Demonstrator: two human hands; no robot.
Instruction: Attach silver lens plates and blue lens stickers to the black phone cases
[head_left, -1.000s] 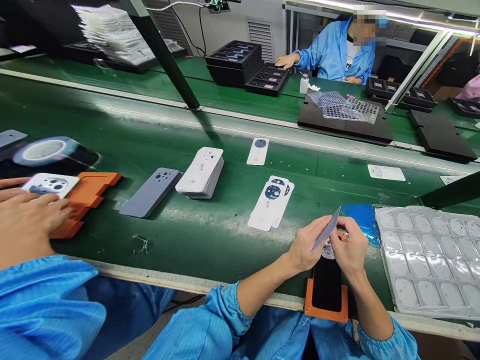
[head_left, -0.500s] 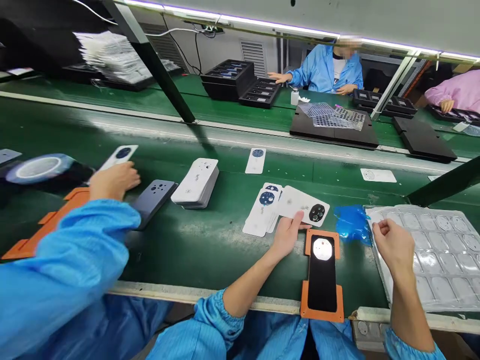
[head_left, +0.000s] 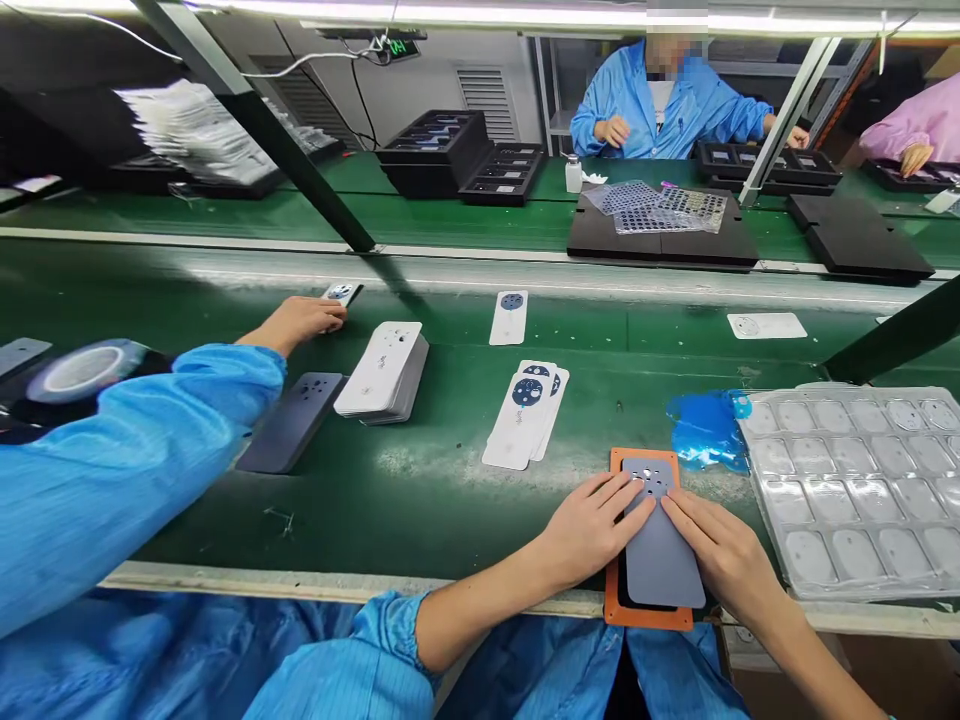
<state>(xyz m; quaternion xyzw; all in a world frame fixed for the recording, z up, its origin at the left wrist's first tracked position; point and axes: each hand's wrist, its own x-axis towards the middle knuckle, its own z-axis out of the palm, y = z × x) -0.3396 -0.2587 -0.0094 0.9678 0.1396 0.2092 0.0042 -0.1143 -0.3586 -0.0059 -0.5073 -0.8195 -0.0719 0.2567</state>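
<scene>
1 grey panel (head_left: 666, 568): it lies on the orange frame (head_left: 649, 618) and covers most of it; its holes are toward the far end.
Left hand (head_left: 596, 525): the fingers are stretched and near together, the tips touching the grey panel around the holes.
Right hand (head_left: 720, 545): the fingers are stretched also, with tips on the right edge of the grey panel.
Counter (head_left: 450, 535): green; the orange frame is at its near edge.
Blue film (head_left: 705, 430): near the orange frame, on its right and a little beyond.
Clear tray (head_left: 759, 490): to the right of the orange frame, with many compartments.
White cards (head_left: 521, 420): overlapping, to the left of the orange frame and beyond it.
White stack (head_left: 381, 365): in the same direction, more apart from the orange frame.
Co-worker's hand (head_left: 300, 320): well left of the orange frame, at a partly hidden piece (head_left: 343, 293).
</scene>
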